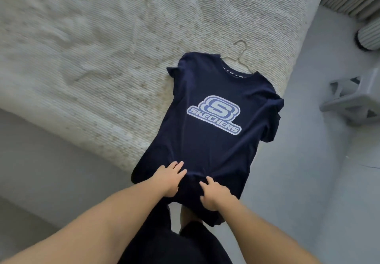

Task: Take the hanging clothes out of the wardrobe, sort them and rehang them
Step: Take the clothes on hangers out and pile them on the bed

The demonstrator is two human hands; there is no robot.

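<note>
Lying face-up on the cream ribbed-cover bed [102, 58], the navy printed T-shirt [216, 119] keeps its wire hanger [240, 54] inside; left hand [167, 178] and right hand [213, 197] bunch its hem, fingers curled into cloth, probably straightening it.

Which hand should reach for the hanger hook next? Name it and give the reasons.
Right, probably. The hanger hook sticks out past the navy T-shirt collar toward the right side, in line with the right hand. The left hand would have to cross over. Both hands now grip the hem.

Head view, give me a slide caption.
Both hands gather the hem of a navy T-shirt on a hanger.
</note>
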